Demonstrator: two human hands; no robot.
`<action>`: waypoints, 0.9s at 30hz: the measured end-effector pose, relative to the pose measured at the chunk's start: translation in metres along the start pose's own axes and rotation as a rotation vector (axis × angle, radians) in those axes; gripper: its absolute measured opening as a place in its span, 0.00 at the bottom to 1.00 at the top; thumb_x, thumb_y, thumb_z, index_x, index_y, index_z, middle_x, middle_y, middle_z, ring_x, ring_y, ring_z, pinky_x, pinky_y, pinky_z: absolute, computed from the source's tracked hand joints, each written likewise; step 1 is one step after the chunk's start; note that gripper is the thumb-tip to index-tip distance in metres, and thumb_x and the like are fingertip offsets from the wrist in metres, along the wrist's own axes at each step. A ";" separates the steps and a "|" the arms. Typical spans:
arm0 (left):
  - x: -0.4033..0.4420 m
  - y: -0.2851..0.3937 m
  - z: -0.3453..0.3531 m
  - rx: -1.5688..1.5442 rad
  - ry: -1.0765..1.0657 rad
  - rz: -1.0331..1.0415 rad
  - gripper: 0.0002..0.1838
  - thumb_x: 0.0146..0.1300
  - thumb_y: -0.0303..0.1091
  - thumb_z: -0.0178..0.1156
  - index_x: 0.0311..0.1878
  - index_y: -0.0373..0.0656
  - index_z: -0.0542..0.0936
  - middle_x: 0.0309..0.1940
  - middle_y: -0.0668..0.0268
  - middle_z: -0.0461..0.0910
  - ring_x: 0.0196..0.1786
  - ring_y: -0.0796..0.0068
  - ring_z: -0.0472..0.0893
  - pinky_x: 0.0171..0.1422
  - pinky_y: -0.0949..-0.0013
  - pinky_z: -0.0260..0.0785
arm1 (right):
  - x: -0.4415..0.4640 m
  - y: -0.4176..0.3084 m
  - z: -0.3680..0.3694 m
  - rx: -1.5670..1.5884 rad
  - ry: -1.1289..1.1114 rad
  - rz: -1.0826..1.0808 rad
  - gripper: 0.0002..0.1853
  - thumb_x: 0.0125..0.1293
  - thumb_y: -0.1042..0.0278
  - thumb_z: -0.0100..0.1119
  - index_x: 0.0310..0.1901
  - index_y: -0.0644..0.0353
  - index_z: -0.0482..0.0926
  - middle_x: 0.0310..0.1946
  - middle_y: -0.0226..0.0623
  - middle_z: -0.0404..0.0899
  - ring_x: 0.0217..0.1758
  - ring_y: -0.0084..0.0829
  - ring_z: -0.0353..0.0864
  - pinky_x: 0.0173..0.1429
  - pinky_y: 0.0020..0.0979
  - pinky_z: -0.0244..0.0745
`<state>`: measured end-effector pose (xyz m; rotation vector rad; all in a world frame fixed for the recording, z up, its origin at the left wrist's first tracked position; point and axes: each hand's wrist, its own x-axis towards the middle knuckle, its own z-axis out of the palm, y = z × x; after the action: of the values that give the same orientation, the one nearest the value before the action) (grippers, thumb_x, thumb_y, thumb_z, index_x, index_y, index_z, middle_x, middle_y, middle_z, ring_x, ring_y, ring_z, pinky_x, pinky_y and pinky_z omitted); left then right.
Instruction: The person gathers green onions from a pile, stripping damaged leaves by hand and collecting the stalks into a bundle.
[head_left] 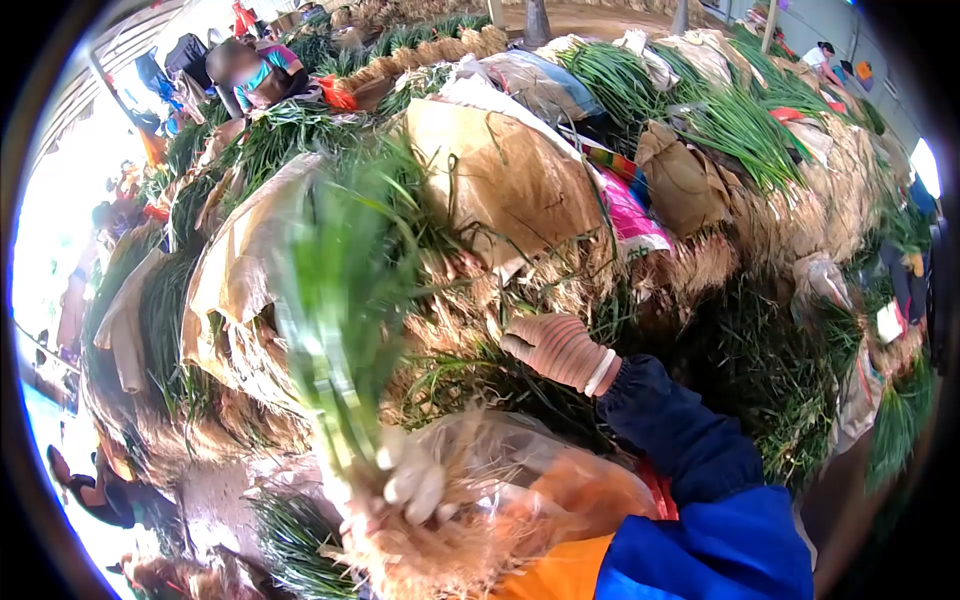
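Note:
A bunch of long green onions, smeared by motion, stands upright at left of centre with its pale roots at the bottom. My left hand, in a whitish glove, is closed round the lower white stalks. My right hand, in a striped pinkish-brown glove, reaches out at the centre beside the root ends of the piled onions. Its fingers are bent together, and what they pinch, if anything, is too small to tell. Clear plastic covers my front below the hands.
Brown paper lies over the pile ahead. More onion heaps with exposed roots stretch to the right. Loose green leaves lie right of my sleeve. One person is at the back left, another at the far right.

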<state>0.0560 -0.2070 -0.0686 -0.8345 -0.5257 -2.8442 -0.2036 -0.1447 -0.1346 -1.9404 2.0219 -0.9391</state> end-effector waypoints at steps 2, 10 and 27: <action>0.004 0.033 0.047 0.241 0.205 -0.041 0.12 0.61 0.31 0.65 0.47 0.45 0.78 0.31 0.64 0.79 0.34 0.70 0.77 0.54 0.52 0.70 | 0.020 -0.007 0.001 -0.030 0.101 -0.033 0.10 0.65 0.59 0.59 0.40 0.56 0.79 0.29 0.41 0.80 0.34 0.46 0.81 0.38 0.43 0.75; -0.063 0.066 -0.035 0.496 0.909 0.192 0.15 0.62 0.32 0.63 0.51 0.41 0.78 0.43 0.57 0.82 0.48 0.60 0.83 0.56 0.59 0.77 | 0.134 -0.004 0.041 -0.608 0.033 -0.302 0.10 0.66 0.64 0.56 0.43 0.59 0.82 0.36 0.40 0.78 0.38 0.41 0.77 0.45 0.42 0.76; -0.021 -0.031 -0.105 -0.053 0.829 0.422 0.19 0.61 0.42 0.61 0.25 0.34 0.77 0.29 0.46 0.81 0.32 0.56 0.84 0.34 0.62 0.82 | -0.048 -0.096 -0.006 0.094 0.446 -0.223 0.32 0.68 0.50 0.57 0.67 0.62 0.66 0.67 0.48 0.66 0.70 0.47 0.64 0.75 0.45 0.54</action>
<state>0.0147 -0.2155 -0.1715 0.2438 -0.1292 -2.4901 -0.1205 -0.0924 -0.0907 -2.0780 1.9442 -1.6145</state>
